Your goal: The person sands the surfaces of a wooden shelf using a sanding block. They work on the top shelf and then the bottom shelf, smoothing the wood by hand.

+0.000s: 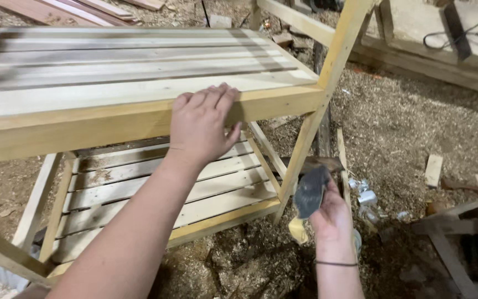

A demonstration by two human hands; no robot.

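The left hand (200, 124) is resting flat and spread on the front rail of the pale slatted wooden shelf frame (139, 119), steadying it. The right hand (332, 213) is gripping a dark folded sheet of sandpaper (311, 191) beside the frame's front leg (305, 144); sanding looks to be in hand, calling for pressing the sheet onto the wood.

- The shelf rack (139, 119) is bare pale wood, matt, without paint or varnish; its slats show grain and some darker streaks.
- The left hand (200, 124) lies on the front rail, whose edge looks smooth and yellowish.
- The right hand (333, 216) holds a sanding pad (310, 191) with a dark grey, rough, matt face.
- The floor (410, 127) is covered with coarse sawdust and wood chips.
- A thin dark band (336, 263) is on the right wrist.
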